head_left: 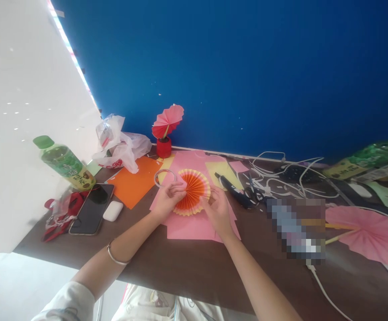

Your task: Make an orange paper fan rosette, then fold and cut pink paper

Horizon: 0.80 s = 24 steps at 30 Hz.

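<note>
Between my two hands is a round pleated paper rosette (194,192), orange in the middle with a pale yellow scalloped rim. My left hand (171,199) pinches its left edge, thumb toward the centre. At the right rim, the fingers of my right hand (216,206) are closed on the paper. Under the rosette lie pink paper sheets (189,229). A roll of tape (165,178) rests just beyond my left hand. To the right of the sheets is a black stapler (235,191), with scissors (254,194) close by.
A pink paper flower in a red pot (164,147) stands by the blue wall. On the left are a green-capped bottle (68,165), a phone (92,209), a white case (112,211) and orange paper (134,183). White cables (280,187) and a pink fan (374,232) lie right.
</note>
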Tool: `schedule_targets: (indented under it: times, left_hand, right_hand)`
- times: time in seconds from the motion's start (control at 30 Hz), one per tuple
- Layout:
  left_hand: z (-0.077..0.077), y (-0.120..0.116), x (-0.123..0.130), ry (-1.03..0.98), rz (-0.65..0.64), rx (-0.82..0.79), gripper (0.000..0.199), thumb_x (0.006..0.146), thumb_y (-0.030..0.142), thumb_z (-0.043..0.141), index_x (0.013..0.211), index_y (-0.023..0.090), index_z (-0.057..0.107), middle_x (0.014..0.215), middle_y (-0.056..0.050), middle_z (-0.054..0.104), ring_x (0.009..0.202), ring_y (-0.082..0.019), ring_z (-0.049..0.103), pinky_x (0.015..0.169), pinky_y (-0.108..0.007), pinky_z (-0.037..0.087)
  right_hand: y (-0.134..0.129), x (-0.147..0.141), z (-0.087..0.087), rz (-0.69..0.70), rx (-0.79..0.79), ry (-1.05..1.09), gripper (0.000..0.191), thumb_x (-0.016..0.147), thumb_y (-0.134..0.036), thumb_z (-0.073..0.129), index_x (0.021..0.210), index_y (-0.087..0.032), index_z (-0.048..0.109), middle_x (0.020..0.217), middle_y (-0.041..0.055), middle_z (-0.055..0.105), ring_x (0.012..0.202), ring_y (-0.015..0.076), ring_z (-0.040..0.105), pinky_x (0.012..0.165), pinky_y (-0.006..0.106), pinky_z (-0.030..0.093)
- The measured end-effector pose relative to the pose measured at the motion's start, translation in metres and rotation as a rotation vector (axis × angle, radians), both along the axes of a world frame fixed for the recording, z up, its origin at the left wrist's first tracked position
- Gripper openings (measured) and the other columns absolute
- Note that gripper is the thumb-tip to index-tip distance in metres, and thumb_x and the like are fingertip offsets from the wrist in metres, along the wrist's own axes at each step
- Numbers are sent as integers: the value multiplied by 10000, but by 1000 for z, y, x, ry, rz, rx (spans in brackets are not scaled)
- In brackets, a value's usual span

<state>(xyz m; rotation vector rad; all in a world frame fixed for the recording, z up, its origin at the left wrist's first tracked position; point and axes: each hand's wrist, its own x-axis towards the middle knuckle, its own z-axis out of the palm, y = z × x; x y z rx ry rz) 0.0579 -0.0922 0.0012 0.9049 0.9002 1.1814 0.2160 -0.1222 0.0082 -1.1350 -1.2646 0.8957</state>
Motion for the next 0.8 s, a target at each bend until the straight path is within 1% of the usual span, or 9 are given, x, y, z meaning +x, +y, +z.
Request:
schedule_targets:
  times: [0.07, 0.17, 0.23, 0.3, 0.43, 0.6, 0.7, 0.8]
  left_hand:
    - [4, -1, 0, 56, -52, 36, 340, 603, 309, 742, 865, 158, 587, 847, -31, 616, 806, -121, 578, 754, -244, 436]
    - [5, -2, -1, 83, -96, 7, 299, 671, 379, 683, 854, 156, 603, 781, -19, 599, 728, -110, 573, 683, -239, 450]
    - [2, -1, -3, 66, -79, -24, 294, 693, 410, 660, 824, 153, 609, 740, -11, 592, 703, -106, 577, 678, -245, 462]
    - [-2, 2, -6, 40, -46, -40, 304, 679, 420, 672, 802, 147, 618, 741, -18, 607, 713, -116, 594, 702, -263, 475]
    - [-8, 10, -10, -24, -51, -59, 315, 650, 412, 701, 767, 128, 628, 702, -28, 632, 668, -126, 620, 712, -294, 492]
    - [-5, 16, -17, -18, -88, -87, 322, 625, 395, 725, 733, 109, 624, 687, -50, 679, 696, -177, 663, 776, -352, 512]
    - [-2, 19, -21, 16, -131, -97, 329, 626, 385, 727, 749, 96, 632, 691, -71, 697, 704, -196, 673, 789, -370, 518]
    - [-3, 20, -24, 23, -159, -102, 332, 630, 377, 727, 765, 88, 632, 720, -91, 705, 725, -205, 678, 784, -370, 525]
  right_hand:
    - [0, 2, 1, -39, -16, -56, 265, 772, -322, 595, 993, -219, 490, 984, 77, 609, 905, 204, 607, 768, 358, 512]
    - [1, 3, 1, -39, -42, -123, 198, 784, -333, 580, 930, -208, 531, 930, 63, 617, 855, 204, 607, 738, 351, 509]
    - [0, 2, 1, -1, -53, -125, 201, 783, -330, 582, 938, -210, 536, 924, 55, 620, 855, 201, 605, 756, 352, 502]
    - [0, 1, 1, 33, -65, -112, 203, 785, -328, 581, 945, -212, 538, 928, 50, 620, 872, 199, 601, 776, 349, 495]
    - [1, 1, 0, 37, -93, -85, 206, 776, -345, 589, 924, -209, 542, 889, 46, 618, 856, 200, 602, 755, 338, 494]
    - [3, 8, 1, -5, -119, -97, 210, 761, -367, 595, 892, -209, 549, 857, 38, 620, 786, 189, 598, 706, 321, 487]
    - [3, 12, 4, -19, -139, -90, 234, 742, -372, 614, 898, -207, 559, 882, 42, 624, 806, 191, 597, 719, 318, 479]
    - [4, 13, 3, -34, -150, -72, 249, 722, -385, 632, 880, -202, 568, 884, 49, 631, 832, 204, 597, 730, 323, 475]
